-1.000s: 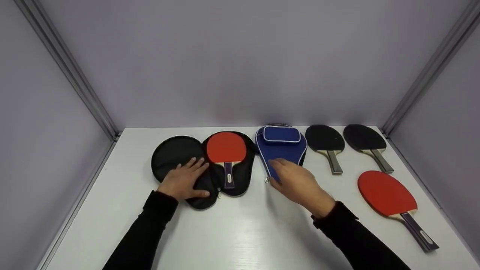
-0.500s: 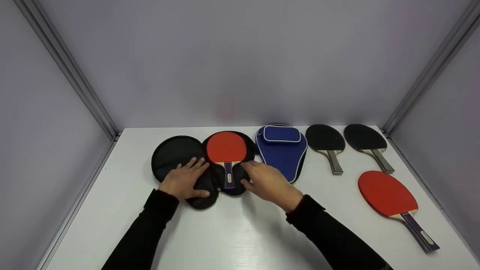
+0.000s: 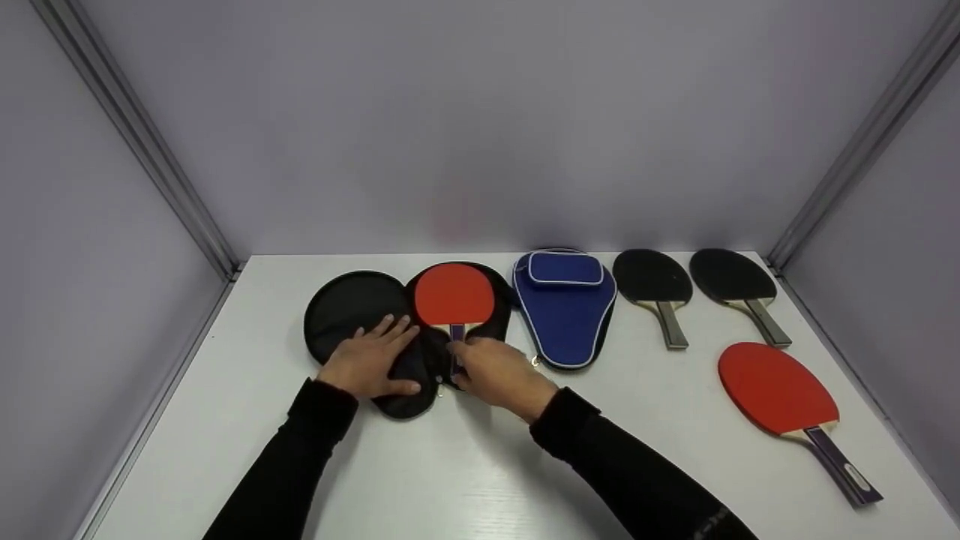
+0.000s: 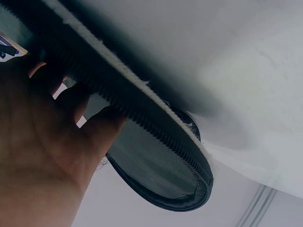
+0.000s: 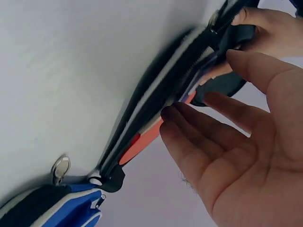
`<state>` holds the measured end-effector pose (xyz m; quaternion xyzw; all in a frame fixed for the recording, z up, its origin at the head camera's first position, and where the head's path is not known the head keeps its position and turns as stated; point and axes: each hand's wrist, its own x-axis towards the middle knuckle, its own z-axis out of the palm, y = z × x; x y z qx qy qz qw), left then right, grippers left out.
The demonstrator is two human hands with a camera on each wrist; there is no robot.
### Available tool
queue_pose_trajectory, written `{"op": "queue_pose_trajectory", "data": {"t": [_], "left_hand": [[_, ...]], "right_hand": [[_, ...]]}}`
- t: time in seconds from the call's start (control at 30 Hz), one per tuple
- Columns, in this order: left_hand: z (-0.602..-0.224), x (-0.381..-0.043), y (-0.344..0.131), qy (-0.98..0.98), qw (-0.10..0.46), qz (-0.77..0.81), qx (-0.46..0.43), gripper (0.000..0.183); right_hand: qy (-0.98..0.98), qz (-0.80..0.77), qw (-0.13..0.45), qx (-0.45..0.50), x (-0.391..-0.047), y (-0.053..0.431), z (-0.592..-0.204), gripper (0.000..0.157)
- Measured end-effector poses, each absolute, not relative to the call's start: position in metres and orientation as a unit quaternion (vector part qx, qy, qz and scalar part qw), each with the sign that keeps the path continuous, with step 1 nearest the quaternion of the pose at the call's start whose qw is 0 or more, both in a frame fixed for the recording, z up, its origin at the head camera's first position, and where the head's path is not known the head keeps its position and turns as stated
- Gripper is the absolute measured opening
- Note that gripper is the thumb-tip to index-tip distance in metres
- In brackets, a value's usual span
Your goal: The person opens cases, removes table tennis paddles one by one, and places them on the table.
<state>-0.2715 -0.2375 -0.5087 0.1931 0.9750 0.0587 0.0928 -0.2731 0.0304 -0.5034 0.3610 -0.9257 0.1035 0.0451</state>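
A black zip-up paddle case [image 3: 341, 304] lies unfolded in two halves on the white table. My left hand [image 3: 367, 364] rests spread on its left half; in the left wrist view the fingers reach over the zipper edge [image 4: 161, 132]. A red table tennis paddle [image 3: 454, 292] lies face up in the right half, handle toward me. My right hand [image 3: 504, 375] is at that paddle's handle and partly hides it. In the right wrist view, the right hand [image 5: 236, 146] has thumb and fingers loosely bent and apart, close by the handle and case edge.
A blue paddle case [image 3: 566, 322] with white piping stands just right of the black case. Two black paddles [image 3: 651, 276] lie farther right along the back edge, with another red paddle [image 3: 780, 386] in front of them. Grey walls [image 3: 480, 135] enclose the table.
My right hand has moved left, from over the blue case across to the handle of the red paddle in the black case. The left hand has stayed in place.
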Motion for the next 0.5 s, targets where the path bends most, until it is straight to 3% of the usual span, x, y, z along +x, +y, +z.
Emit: {"op": "queue_pose_trajectory", "data": {"t": [0.3,0.5], "left_hand": [[-0.51,-0.273,-0.238,0.976,0.092,0.055,0.192,0.101],[-0.511,-0.273,-0.239,0.976,0.093,0.053,0.191,0.102]], "right_hand": [[-0.931,0.073,0.058,0.353,-0.274,0.015,-0.508,0.019],[-0.943,0.072,0.038,0.323,-0.275,0.01,-0.506,0.02]]}}
